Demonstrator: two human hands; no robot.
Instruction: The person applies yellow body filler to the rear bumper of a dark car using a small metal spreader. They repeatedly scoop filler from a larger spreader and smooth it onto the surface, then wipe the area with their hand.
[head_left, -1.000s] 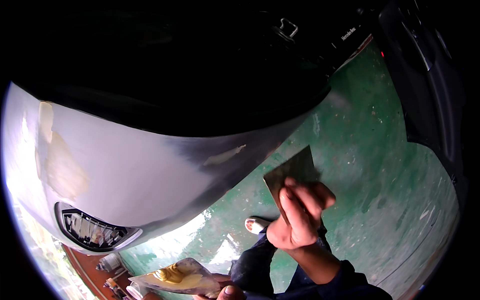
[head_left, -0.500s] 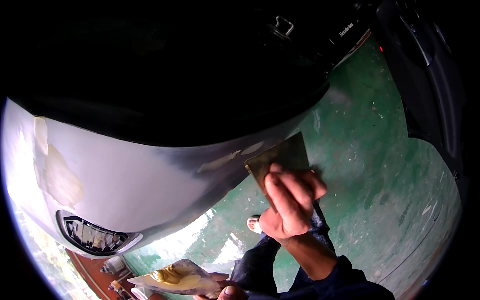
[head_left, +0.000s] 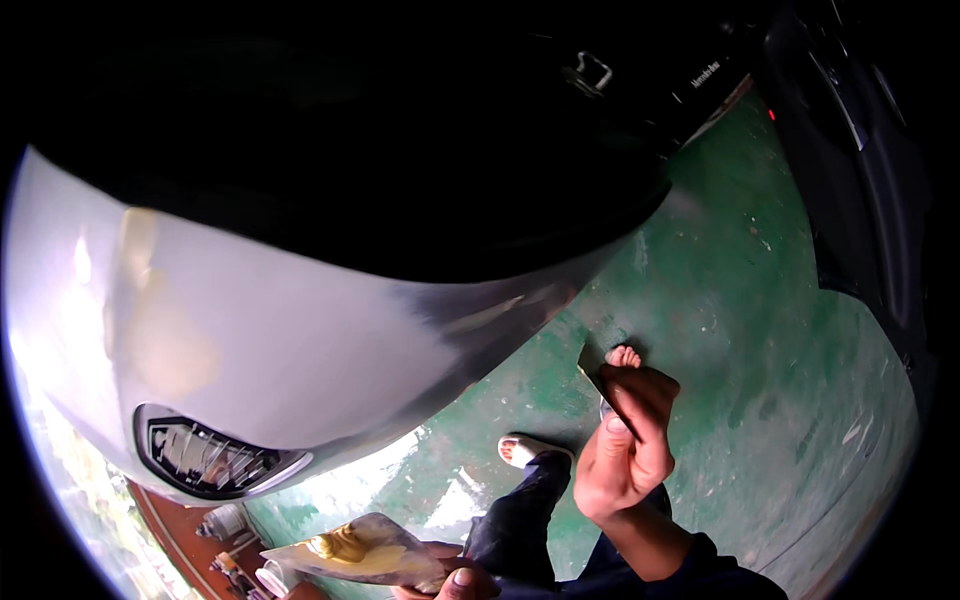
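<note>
In my right hand (head_left: 632, 452) is a thin, dark flat putty spreader (head_left: 594, 372), seen nearly edge-on, away from the car panel. My fingers and thumb pinch it. My left hand (head_left: 458, 582), at the lower edge, grips a flat mixing board (head_left: 395, 562) by its right end. A mound of yellow putty (head_left: 340, 542) lies on the board's left part. Before me curves a silvery-grey car body panel (head_left: 290, 320). Pale patches (head_left: 175, 345) show on its left side, and a thin light smear (head_left: 512, 305) lies near its right end.
A light unit (head_left: 205, 455) is set low in the panel. The car's dark opening fills the top, and a dark open door (head_left: 865, 190) stands at right. Below is a green floor (head_left: 740, 400). A reddish-brown surface (head_left: 180, 530) holds several containers and tools at lower left.
My right hand has moved down and slightly right, away from the panel, and turned the spreader edge-on. The view has shifted a little; my left hand still holds the board.
</note>
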